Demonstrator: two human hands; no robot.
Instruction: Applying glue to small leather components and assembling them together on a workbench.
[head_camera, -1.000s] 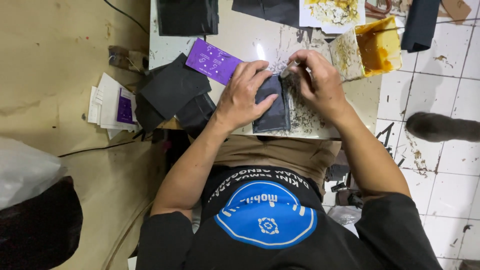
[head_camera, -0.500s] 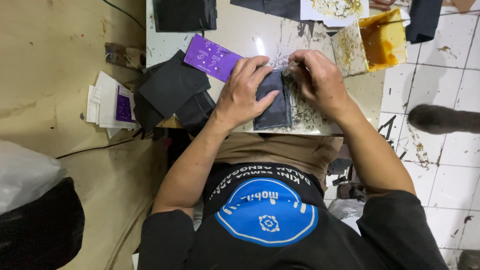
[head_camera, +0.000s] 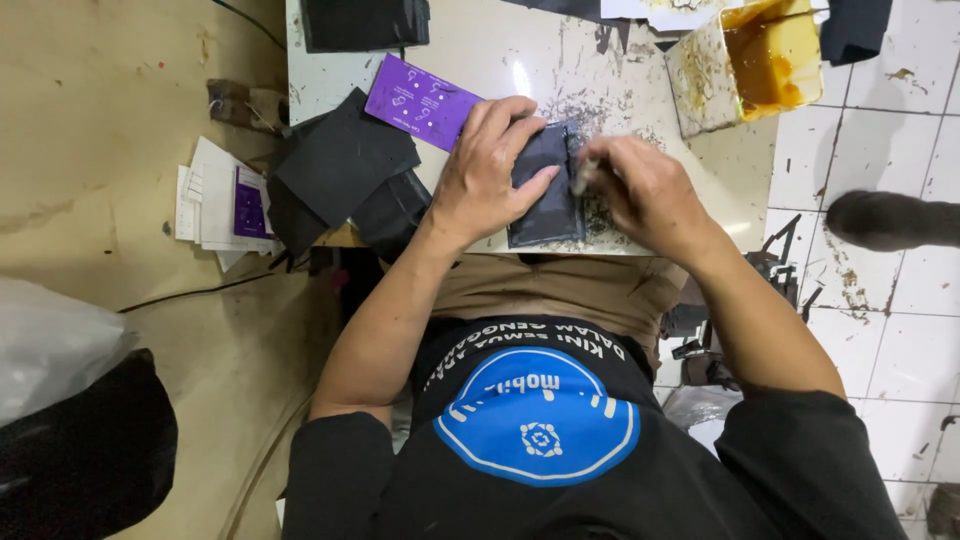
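Worktable (head_camera: 500, 60), tub (head_camera: 700, 75) of amber glue (head_camera: 770, 55)

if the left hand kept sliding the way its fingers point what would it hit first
The left hand points toward the right hand across the dark leather piece; it would probably meet that hand's fingers and the small tool first.

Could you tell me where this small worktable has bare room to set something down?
The clearest patch of the worktable lies at the far side, between the black stack, the purple card and the glue tray. A smaller strip sits right of the right hand. It is crowded at the left edge with black pieces, and mid-table where the left hand presses the dark piece.
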